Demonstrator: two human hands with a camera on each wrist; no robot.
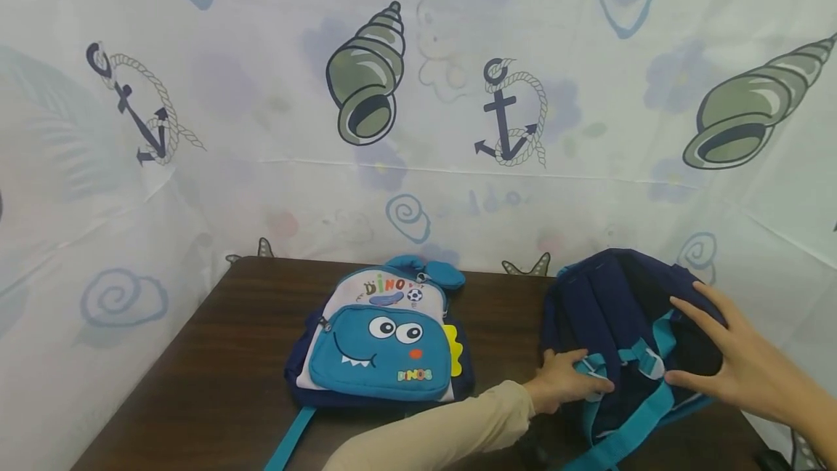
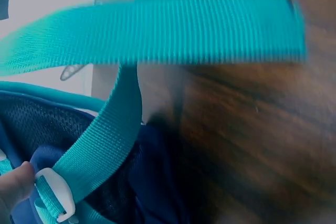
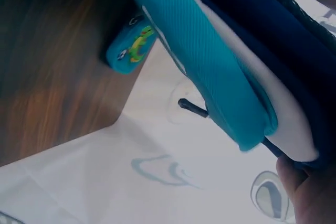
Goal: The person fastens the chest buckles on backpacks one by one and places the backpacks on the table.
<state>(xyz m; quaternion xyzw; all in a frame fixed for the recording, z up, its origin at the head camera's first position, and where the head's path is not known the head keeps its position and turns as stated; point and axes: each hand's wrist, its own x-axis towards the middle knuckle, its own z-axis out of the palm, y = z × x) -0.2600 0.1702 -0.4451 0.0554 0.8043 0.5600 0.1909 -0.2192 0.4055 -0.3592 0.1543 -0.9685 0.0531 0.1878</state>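
Observation:
A navy backpack (image 1: 588, 296) with teal webbing straps stands at the right of the table, its back panel and padded shoulder straps facing me. My left hand (image 1: 565, 382) pinches a shoulder strap low on its left side, by a strap buckle. In the left wrist view, my thumb lies beside a white buckle (image 2: 56, 195), and a loose teal strap (image 2: 173, 27) crosses the view. Fingers spread and fairly straight, my right hand (image 1: 739, 351) lies along the pack's right side. The right wrist view shows the pack's teal front pocket (image 3: 210, 72) and fingers at its edge.
A second backpack (image 1: 382, 355), with a dinosaur face, lies front up left of the navy one, a teal strap trailing toward me. Both are on a dark wooden table (image 1: 196, 369). A white printed cloth (image 1: 275, 93) hangs behind and at the sides.

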